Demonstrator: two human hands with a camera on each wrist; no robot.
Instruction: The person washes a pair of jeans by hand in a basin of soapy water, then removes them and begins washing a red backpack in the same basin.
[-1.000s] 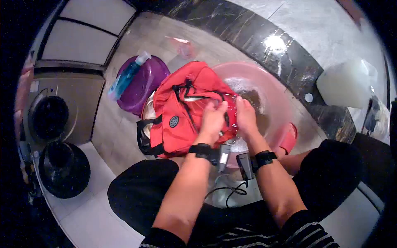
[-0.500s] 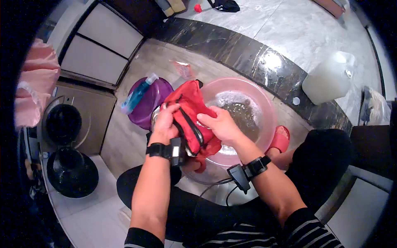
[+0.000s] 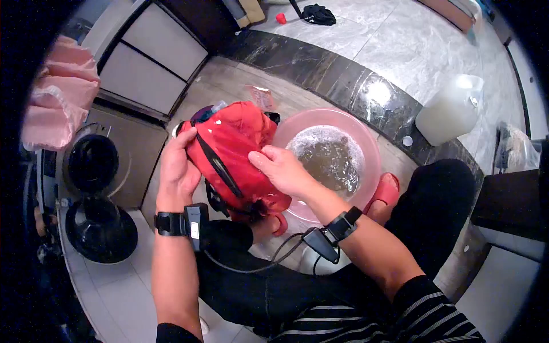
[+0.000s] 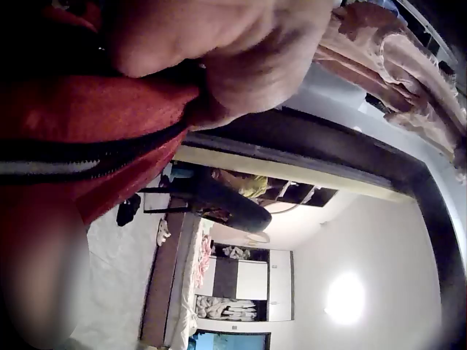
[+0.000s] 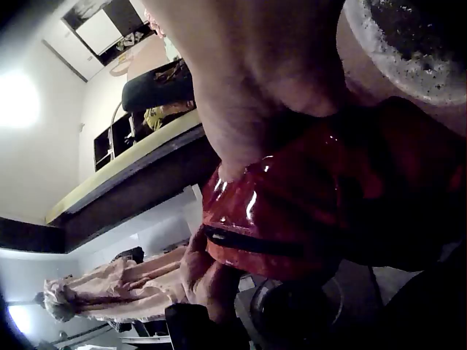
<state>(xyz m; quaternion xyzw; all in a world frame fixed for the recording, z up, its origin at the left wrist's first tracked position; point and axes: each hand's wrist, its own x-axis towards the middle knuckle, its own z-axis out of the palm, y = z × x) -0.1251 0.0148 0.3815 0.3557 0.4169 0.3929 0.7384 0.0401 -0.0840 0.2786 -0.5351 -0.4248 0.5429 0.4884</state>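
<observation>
A red backpack (image 3: 240, 128) is held up over the lap, its wet fabric shining in the right wrist view. A dark zipper (image 3: 220, 166) runs across the side that faces up. My left hand (image 3: 180, 166) grips the bag's left edge with the thumb on top. At the right side, my right hand (image 3: 286, 171) pinches the fabric between thumb and curled fingers. Black straps (image 3: 216, 200) hang below the bag. Right beside it stands a pink basin (image 3: 374, 157) of murky, foamy water (image 3: 329, 163).
A blue bottle (image 3: 218, 107) and a purple tub (image 3: 201, 113) are mostly hidden behind the bag. A whitish jug (image 3: 449, 111) stands on the dark stone ledge's far side. Red slippers (image 3: 386, 191) are beside the basin. A cable (image 3: 251, 268) links the wrist cameras.
The backpack has been lifted from beside the basin, turned, and brought left and nearer the body. My left hand has shifted left to its edge; the right hand has changed its hold.
</observation>
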